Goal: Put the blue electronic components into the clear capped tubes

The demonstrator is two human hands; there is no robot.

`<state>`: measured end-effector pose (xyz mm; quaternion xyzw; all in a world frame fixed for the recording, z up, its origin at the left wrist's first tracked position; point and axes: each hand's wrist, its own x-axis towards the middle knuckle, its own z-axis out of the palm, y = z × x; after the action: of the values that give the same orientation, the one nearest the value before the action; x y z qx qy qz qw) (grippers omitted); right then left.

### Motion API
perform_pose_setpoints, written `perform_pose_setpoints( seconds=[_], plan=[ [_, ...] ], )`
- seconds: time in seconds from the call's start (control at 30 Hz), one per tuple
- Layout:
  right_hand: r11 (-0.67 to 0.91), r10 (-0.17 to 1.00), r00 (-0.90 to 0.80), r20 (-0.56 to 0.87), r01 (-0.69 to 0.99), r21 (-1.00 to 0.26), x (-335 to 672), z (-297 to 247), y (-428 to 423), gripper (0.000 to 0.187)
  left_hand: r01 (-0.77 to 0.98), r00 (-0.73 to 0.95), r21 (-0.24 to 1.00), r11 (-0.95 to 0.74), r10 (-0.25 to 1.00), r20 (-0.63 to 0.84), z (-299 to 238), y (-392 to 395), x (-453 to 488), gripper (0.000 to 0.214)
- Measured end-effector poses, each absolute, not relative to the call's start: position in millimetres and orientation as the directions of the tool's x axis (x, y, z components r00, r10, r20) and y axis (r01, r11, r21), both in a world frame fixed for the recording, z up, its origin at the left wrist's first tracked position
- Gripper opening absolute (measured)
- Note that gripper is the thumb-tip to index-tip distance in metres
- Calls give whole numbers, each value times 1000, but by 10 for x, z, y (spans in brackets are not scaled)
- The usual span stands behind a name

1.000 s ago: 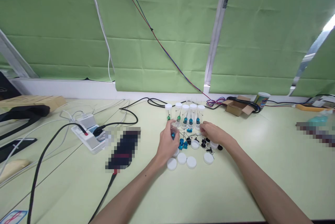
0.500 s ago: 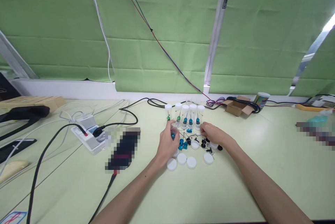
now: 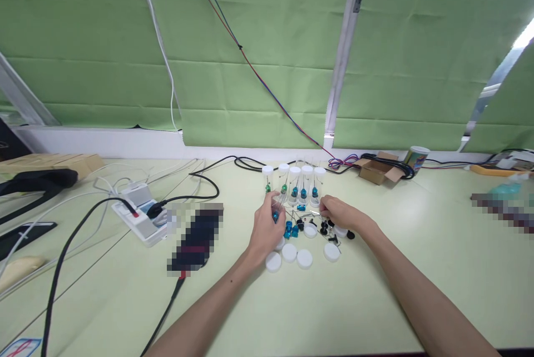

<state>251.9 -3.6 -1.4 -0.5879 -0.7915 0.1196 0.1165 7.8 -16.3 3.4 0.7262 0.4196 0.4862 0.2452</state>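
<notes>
My left hand (image 3: pixel 267 223) is closed around a clear bottle (image 3: pixel 282 197), with a small blue piece (image 3: pixel 275 216) showing between the fingers. To the right, my right hand (image 3: pixel 340 212) has its fingers pinched together low over the table; a thin silvery bit (image 3: pixel 315 213) shows at the fingertips, too small to name. Behind both hands stands a row of clear bottles with white caps (image 3: pixel 295 171), holding green and blue pieces on thin wires. Loose blue pieces (image 3: pixel 288 229), black parts (image 3: pixel 324 228) and a white cap (image 3: pixel 310 229) lie between the hands.
More white caps (image 3: pixel 304 259) lie nearer me. A phone-like dark object (image 3: pixel 198 240), pixelated, lies left with a cable, beside a white power strip (image 3: pixel 144 223). An open cardboard box (image 3: pixel 375 172) and a printed can (image 3: pixel 416 159) stand at the back right.
The view has shifted very slightly. At the right fingertips the thin silvery bit shows a little more clearly; both hands stay almost in place.
</notes>
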Motion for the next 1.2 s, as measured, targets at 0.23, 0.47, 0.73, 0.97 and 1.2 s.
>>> perform_pose_setpoints(
  seconds=[0.23, 0.47, 0.73, 0.97, 1.2],
  plan=[
    [278, 959, -279, 48, 900, -335, 2521, -12, -38, 14, 382, 173, 763, -522, 851, 496, 41, -164, 82, 33],
    [279, 959, -278, 51, 901, -332, 2516, -12, -41, 15, 365, 174, 771, -522, 852, 494, 28, -160, 80, 35],
    [283, 958, -284, 45, 905, -317, 2536, -39, -11, 16, 367, 170, 767, -525, 849, 500, 22, -154, 80, 34],
    [289, 956, -289, 48, 907, -305, 2520, -20, -29, 18, 368, 178, 764, -530, 847, 501, 36, -163, 82, 32],
    [292, 956, -289, 56, 909, -298, 2517, -17, -34, 21, 383, 182, 762, -521, 852, 491, 44, -169, 80, 32]
  ],
)
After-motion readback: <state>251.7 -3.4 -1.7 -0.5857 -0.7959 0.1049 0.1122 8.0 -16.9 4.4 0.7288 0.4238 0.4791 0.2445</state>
